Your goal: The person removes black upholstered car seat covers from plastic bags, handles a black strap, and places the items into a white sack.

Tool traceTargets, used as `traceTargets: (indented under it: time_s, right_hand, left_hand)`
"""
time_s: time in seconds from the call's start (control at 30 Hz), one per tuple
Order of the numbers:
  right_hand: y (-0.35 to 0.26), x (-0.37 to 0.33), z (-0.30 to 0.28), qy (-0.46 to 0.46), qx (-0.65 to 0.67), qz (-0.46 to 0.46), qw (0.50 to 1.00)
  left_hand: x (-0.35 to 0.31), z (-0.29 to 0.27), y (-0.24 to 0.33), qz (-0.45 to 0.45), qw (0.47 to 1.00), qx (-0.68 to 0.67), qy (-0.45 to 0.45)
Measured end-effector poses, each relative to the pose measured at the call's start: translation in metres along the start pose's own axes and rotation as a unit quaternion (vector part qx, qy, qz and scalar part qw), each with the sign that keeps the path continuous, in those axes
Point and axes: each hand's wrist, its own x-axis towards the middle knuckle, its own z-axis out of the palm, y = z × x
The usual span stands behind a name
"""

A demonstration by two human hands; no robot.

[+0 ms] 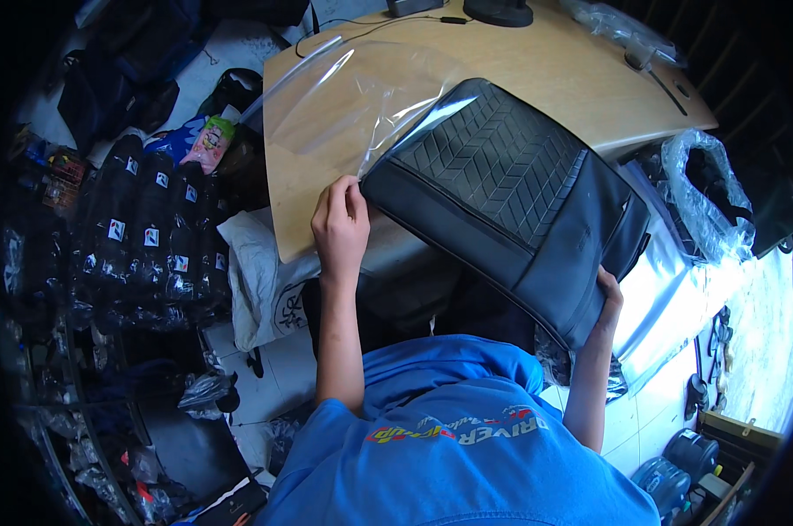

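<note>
A black leather-look bag [501,175] with a chevron-stitched panel is held tilted over the near edge of the table. A clear plastic bag [370,83] lies spread on the table at its far left end, with the black bag's far corner over or inside its mouth; which one I cannot tell. My left hand [339,223] is closed in a pinch on the plastic's edge beside the black bag's left corner. My right hand [608,302] grips the black bag's near right end, its fingers partly hidden behind it.
The wooden table [572,66] bears a cable [379,31] and a dark round base [499,10] at the back. Crumpled plastic wrap [703,193] sits to the right. Stacked plastic-wrapped black goods [146,232] stand at left, and blue water jugs [664,482] at lower right.
</note>
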Motion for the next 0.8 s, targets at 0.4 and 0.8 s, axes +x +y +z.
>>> traceTargets:
  time_s: [0.4, 0.8]
  right_hand:
    - [0.010, 0.003, 0.002, 0.001, 0.055, -0.029, 0.998]
    - [-0.002, -0.021, 0.020, 0.087, -0.058, -0.097, 0.990]
  left_hand:
    - [-0.004, 0.003, 0.008, -0.060, 0.994, -0.086, 0.027]
    - [0.002, -0.001, 0.006, 0.038, 0.999, -0.019, -0.003]
